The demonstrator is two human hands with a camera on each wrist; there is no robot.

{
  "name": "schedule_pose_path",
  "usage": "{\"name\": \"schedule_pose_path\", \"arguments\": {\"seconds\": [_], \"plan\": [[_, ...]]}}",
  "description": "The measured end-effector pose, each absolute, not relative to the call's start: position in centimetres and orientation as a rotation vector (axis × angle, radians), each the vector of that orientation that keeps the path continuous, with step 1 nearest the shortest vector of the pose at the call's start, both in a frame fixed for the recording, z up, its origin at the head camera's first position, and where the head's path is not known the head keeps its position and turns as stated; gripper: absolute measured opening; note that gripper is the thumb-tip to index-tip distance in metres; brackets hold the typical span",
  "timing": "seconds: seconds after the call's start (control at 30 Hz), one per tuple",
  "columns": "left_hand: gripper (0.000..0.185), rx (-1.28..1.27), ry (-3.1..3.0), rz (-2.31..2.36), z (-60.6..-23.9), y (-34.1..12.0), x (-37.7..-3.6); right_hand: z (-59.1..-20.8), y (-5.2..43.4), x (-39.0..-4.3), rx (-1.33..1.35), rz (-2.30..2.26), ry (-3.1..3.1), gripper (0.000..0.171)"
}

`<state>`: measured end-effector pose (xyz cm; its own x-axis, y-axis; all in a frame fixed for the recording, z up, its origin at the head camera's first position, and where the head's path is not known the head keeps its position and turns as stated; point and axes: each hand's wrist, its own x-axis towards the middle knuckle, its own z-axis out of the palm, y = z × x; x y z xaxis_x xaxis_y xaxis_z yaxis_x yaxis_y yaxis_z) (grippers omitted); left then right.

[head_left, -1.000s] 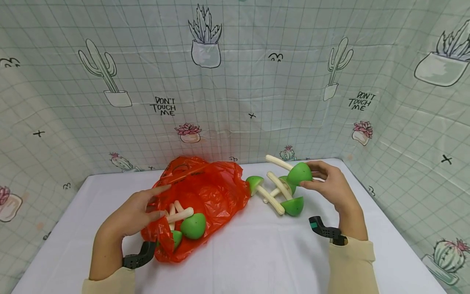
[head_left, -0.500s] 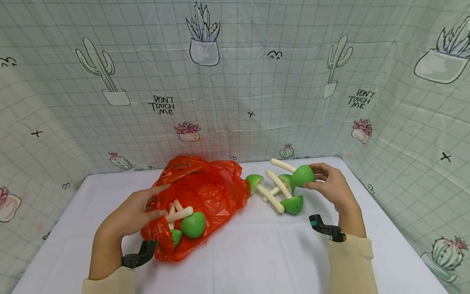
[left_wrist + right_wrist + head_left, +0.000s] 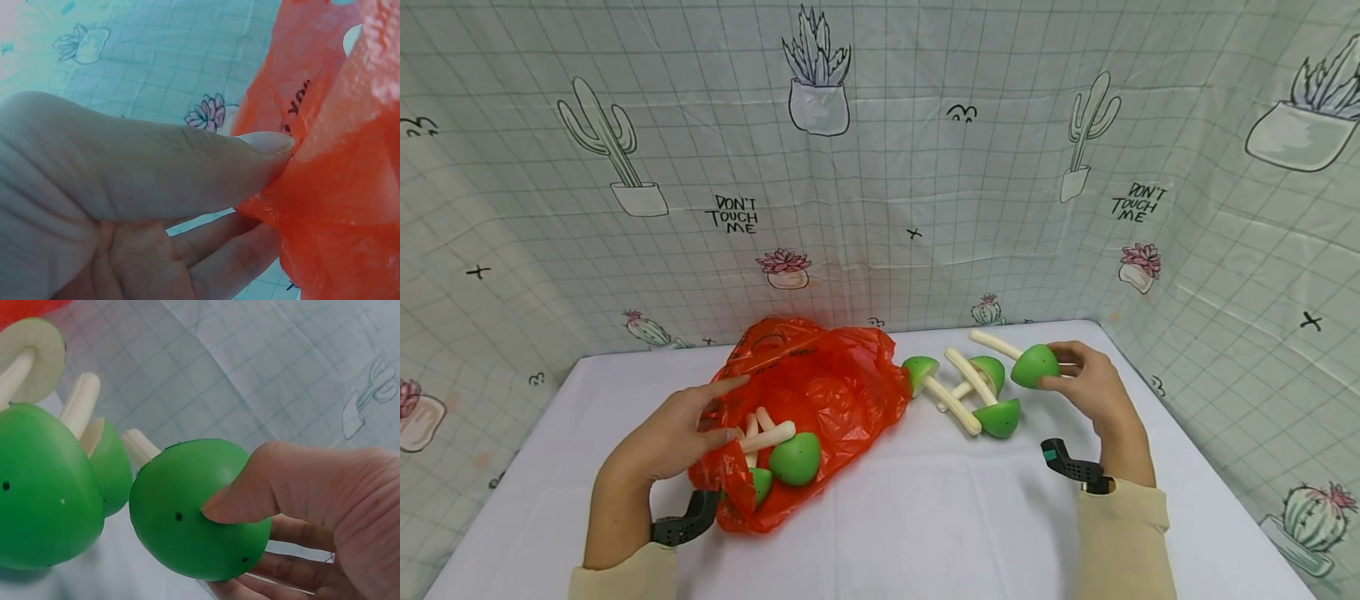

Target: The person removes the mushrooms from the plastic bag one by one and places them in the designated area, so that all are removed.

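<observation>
A red plastic bag point(image 3: 857, 367) lies on its side, its mouth facing the person, with several green-capped toy mushrooms point(image 3: 795, 460) at the opening. My left hand point(image 3: 673, 429) pinches the bag's left edge; in the left wrist view the thumb presses on the red film point(image 3: 337, 187). To the right of the pile, my right hand point(image 3: 1090, 383) grips a toy mushroom point(image 3: 1034, 367) by its green cap, its pale stem pointing left and away. The right wrist view has the thumb on the cap point(image 3: 187, 531), other fingers behind it.
Three more toy mushrooms lie crossed between bag and right hand: one cap point(image 3: 920, 375) touches the bag's right edge, another cap point(image 3: 997, 419) is nearest the person. A white cloth covers the table point(image 3: 910, 517). Printed grid curtains point(image 3: 880, 167) stand behind and at both sides.
My right hand has moved right and slightly down with the mushroom, off from over the pile to beside it. The left hand and the bag have stayed put.
</observation>
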<state>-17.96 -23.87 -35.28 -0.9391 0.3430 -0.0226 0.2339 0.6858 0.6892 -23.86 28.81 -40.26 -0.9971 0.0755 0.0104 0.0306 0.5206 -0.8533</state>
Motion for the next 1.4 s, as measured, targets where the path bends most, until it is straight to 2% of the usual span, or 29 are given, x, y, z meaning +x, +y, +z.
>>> {"name": "schedule_pose_path", "arguments": {"seconds": [0.5,0.9,1.4], "plan": [[0.066,0.465,2.738,1.088,-35.2,-23.9,-18.1,-42.4,29.0,-24.7,-0.247,1.470,-2.757,0.072],[0.066,0.460,2.733,1.097,-35.2,-23.9,-18.0,-42.8,28.7,-25.0,-0.248,1.463,-2.858,0.070],[0.067,0.477,2.748,1.075,-35.3,-24.0,-18.1,-42.3,28.7,-25.1,-0.229,1.444,-2.932,0.076]]}}
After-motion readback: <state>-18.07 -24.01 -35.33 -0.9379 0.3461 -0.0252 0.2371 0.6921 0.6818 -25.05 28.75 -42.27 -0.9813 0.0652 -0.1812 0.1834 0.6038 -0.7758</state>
